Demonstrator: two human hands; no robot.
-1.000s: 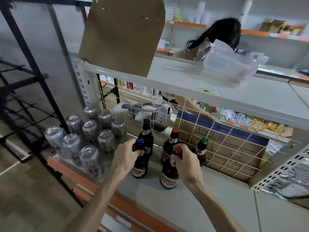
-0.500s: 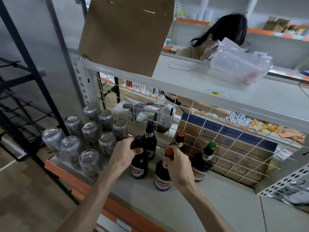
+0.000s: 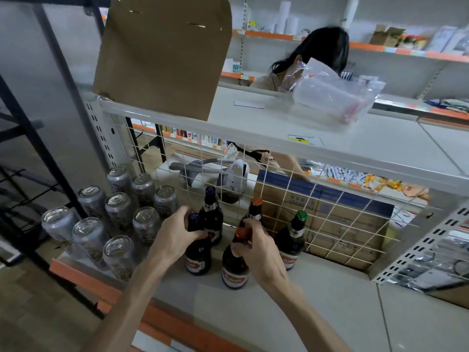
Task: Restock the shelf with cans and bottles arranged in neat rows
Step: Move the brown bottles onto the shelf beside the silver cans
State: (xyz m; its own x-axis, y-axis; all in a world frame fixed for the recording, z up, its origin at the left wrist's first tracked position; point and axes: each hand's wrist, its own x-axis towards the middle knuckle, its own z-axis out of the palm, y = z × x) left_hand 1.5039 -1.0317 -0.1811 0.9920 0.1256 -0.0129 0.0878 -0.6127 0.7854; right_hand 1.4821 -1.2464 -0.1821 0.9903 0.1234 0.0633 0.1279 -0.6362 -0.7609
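On the shelf (image 3: 317, 313), the blue-cap bottle (image 3: 198, 260) is held tight at its neck by the left hand (image 3: 175, 235), the orange-cap bottle (image 3: 234, 273) by the right hand (image 3: 261, 250); glass is heavy, easily broken.

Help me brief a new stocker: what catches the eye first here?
The left hand grips a blue-capped bottle and the right hand an orange-capped bottle, mid-shelf. Silver cans stand in rows to their left, and a cardboard sheet stands on the upper shelf.

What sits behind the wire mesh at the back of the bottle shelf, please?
A blue-topped cardboard box and a white device; the box hides whatever lies beyond it.
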